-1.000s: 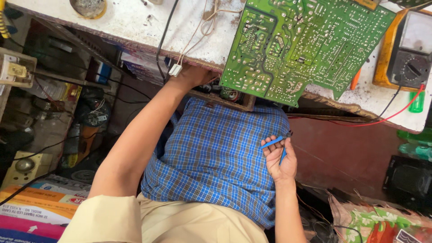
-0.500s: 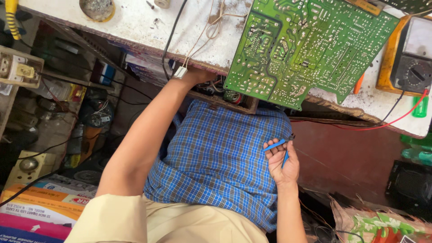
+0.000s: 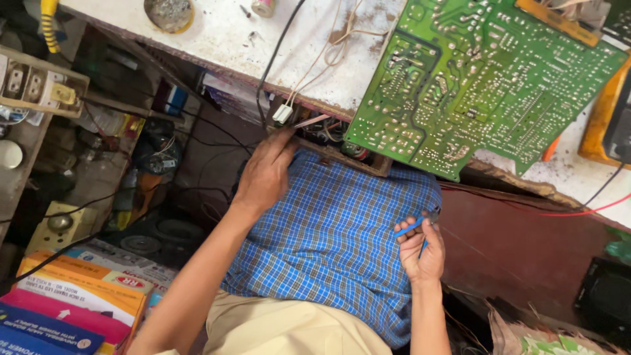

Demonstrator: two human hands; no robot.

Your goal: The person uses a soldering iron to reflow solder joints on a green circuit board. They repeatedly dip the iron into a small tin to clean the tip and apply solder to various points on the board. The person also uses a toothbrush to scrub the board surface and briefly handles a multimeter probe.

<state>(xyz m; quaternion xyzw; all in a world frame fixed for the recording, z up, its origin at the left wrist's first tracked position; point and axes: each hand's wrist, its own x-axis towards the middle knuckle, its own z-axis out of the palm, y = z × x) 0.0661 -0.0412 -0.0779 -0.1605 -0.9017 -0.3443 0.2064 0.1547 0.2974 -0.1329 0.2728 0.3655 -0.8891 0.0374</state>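
Note:
My left hand [image 3: 265, 172] reaches under the front edge of the white workbench [image 3: 223, 39], its fingers at an open drawer [image 3: 342, 148] full of small parts and wires; whether it grips anything is hidden. My right hand [image 3: 421, 248] rests near my blue checked shirt [image 3: 328, 243] and holds blue-handled pliers [image 3: 413, 227]. A large green circuit board [image 3: 486, 79] lies solder side up on the bench, overhanging its edge above the drawer. A white connector [image 3: 283, 114] hangs on thin wires just above my left hand.
A yellow multimeter [image 3: 608, 125] with red lead [image 3: 565, 212] sits at the right. A round tin [image 3: 169, 13] stands on the bench top. Shelves with a socket board [image 3: 39, 89] and clutter fill the left; coloured cardboard boxes [image 3: 72, 302] lie on the floor.
The view has shifted closer and slightly right. My left hand has drawn back a little from under the bench edge. My right hand keeps hold of the pliers.

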